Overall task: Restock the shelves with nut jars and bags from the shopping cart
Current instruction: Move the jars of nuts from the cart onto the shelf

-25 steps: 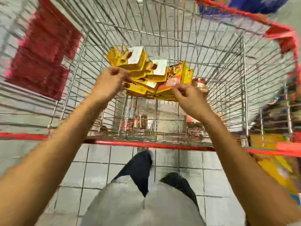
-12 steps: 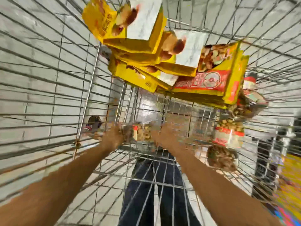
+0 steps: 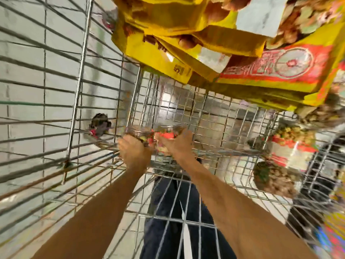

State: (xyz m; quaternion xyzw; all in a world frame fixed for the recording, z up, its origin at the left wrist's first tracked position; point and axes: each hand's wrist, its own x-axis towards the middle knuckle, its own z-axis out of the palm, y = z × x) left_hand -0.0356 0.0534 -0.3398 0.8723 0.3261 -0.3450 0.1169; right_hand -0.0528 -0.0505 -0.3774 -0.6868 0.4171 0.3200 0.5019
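Wire cart (image 3: pixel 78 71) is ringing me: I'm gripping left jar (image 3: pixel 139 132) in left hand (image 3: pixel 134 152), right jar (image 3: pixel 169 128) in right hand (image 3: pixel 175 144); bags (image 3: pixel 205 58) inside are awaiting shelving.

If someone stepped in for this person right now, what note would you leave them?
Left hand grips a clear plastic nut jar; right hand grips a second clear jar with a red label, both low in the wire shopping cart.
Yellow nut bags lie stacked beyond the hands; more jars lie to the right.
No shelf in view, nothing seen shelved.
Left: lift these jars out, shelve them, then the rest.
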